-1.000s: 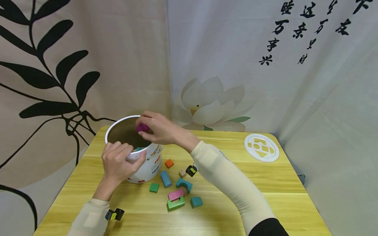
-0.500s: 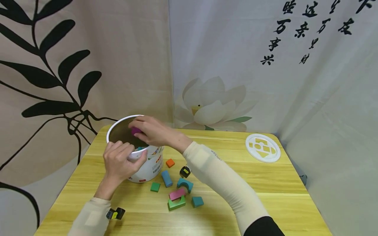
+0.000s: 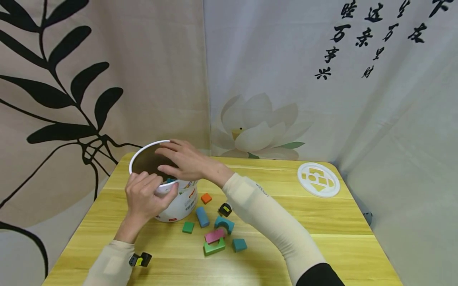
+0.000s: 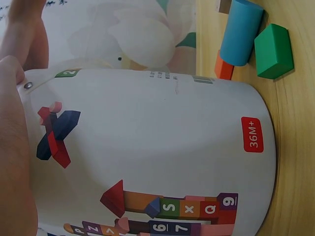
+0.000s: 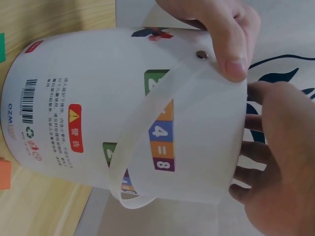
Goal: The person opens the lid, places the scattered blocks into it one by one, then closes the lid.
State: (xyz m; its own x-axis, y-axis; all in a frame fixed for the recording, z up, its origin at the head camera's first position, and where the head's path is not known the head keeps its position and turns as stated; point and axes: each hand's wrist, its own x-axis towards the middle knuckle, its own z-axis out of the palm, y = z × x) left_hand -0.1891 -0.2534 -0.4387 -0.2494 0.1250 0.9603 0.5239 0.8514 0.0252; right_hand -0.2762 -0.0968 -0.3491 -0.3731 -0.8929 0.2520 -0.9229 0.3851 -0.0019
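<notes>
A white bucket (image 3: 180,206) printed with toy pictures stands on the table, its mouth facing up and a little toward me. My left hand (image 3: 144,196) grips the near rim, fingers over the edge and thumb outside. Over the mouth, my right hand (image 3: 187,162) has spread, relaxed fingers and holds nothing. A bit of blue shows inside the bucket; most of its inside is hidden. In the right wrist view, the fingers of that hand (image 5: 280,162) reach past the rim, and the bucket's pale strap handle (image 5: 129,140) hangs against the wall.
Right of the bucket lie loose blocks: an orange block (image 3: 206,198), a blue cylinder (image 3: 202,217), a green block (image 3: 187,227), a blue arch (image 3: 224,223), a pink block (image 3: 214,236), a light green notched block (image 3: 214,248) and a teal block (image 3: 239,244). A white cut-out disc (image 3: 318,194) lies far right.
My right hand moved left over the bucket and let go of a purple block, which is now out of sight. Its fingers have opened. The left hand stays on the rim.
</notes>
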